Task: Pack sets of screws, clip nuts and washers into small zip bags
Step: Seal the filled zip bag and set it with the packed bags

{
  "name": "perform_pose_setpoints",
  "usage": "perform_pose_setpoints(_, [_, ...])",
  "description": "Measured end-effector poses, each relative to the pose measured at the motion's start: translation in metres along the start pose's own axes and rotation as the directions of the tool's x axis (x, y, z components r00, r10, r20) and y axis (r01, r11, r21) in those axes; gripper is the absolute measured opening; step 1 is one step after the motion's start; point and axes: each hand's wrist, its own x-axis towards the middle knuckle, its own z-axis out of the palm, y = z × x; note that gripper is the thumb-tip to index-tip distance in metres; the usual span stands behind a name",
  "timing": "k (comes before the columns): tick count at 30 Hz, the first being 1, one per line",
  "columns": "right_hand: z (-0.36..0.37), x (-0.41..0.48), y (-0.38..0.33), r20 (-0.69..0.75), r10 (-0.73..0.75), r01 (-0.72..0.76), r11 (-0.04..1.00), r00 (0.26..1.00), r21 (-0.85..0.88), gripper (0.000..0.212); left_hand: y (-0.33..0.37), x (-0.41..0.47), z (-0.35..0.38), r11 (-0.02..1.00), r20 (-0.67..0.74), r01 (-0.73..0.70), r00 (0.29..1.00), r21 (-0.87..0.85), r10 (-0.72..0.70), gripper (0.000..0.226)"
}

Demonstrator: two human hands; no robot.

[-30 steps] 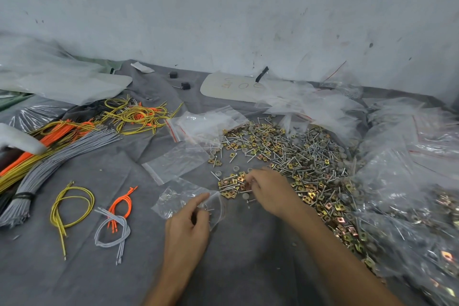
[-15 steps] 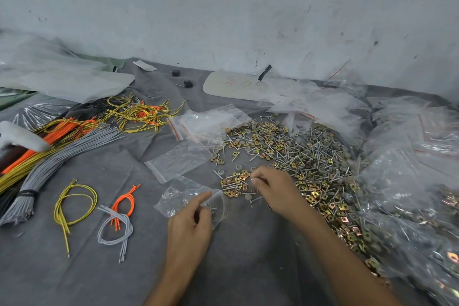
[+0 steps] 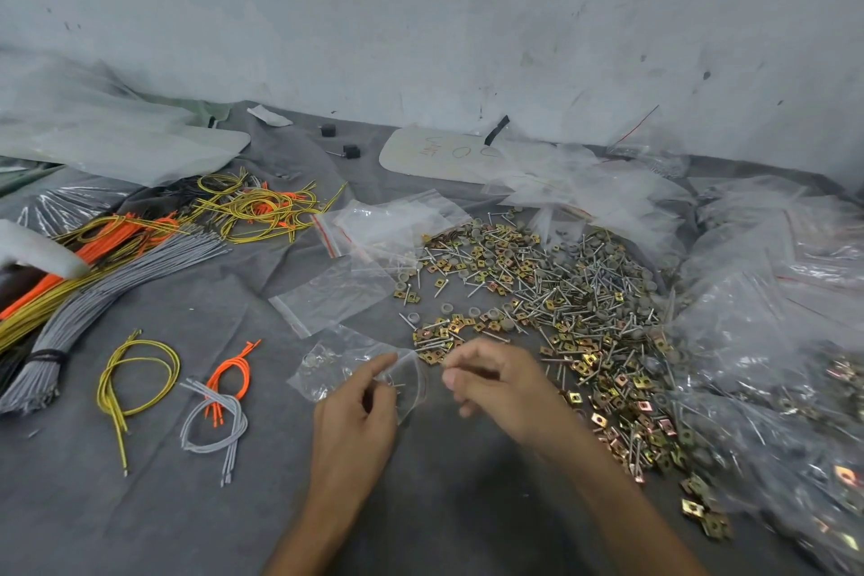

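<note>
A big heap of screws, brass clip nuts and grey washers [image 3: 551, 295] spreads over the grey cloth at centre right. My left hand [image 3: 360, 416] pinches the mouth of a small clear zip bag [image 3: 336, 365] that holds a few parts. My right hand [image 3: 495, 377] hovers just right of the bag's mouth, fingers pinched on small parts that I cannot make out. Empty zip bags [image 3: 336, 295] lie just beyond the held one.
Bundles of grey, orange and yellow wires [image 3: 107, 276] lie at the left, with three small wire loops [image 3: 140, 374] nearer me. Filled and empty plastic bags [image 3: 766, 304] pile up on the right. A wall closes the back. Bare grey cloth [image 3: 187, 505] lies in front.
My right hand has drawn back from the edge of the heap toward the bag's mouth with its fingers pinched. My left hand keeps hold of the bag.
</note>
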Motion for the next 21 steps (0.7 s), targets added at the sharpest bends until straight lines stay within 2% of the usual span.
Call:
perform_pose_setpoints(7, [0.028, -0.007, -0.006, 0.003, 0.004, -0.004, 0.997, 1.0, -0.083, 0.022, 0.003, -0.001, -0.001, 1.0, 0.022, 0.006, 1.0, 0.01, -0.006, 0.039])
perform_pose_setpoints(11, [0.037, -0.005, -0.003, -0.009, 0.003, -0.004, 0.993, 1.0, -0.117, 0.017, 0.004, -0.001, -0.002, 1.0, 0.022, 0.002, 1.0, 0.025, -0.003, 0.04])
perform_pose_setpoints(14, [0.042, -0.003, -0.001, -0.035, -0.035, 0.025, 0.97, 0.999, -0.241, 0.01, 0.003, 0.0, -0.002, 1.0, 0.029, 0.001, 1.0, 0.03, -0.002, 0.04])
perform_pose_setpoints(16, [0.045, -0.002, 0.0, -0.044, -0.106, 0.078, 0.904, 0.993, -0.42, 0.005, 0.002, 0.0, -0.001, 1.0, 0.033, -0.001, 0.999, 0.024, 0.0, 0.04])
perform_pose_setpoints(18, [0.048, 0.0, -0.001, -0.025, -0.206, 0.152, 0.794, 0.978, -0.589, 0.002, 0.002, 0.0, -0.001, 1.0, 0.035, -0.004, 0.999, 0.001, 0.004, 0.039])
perform_pose_setpoints(21, [0.054, 0.001, -0.004, 0.03, -0.252, 0.206, 0.712, 0.967, -0.672, 0.01, 0.002, 0.0, -0.002, 1.0, 0.037, 0.003, 0.999, -0.028, -0.002, 0.041])
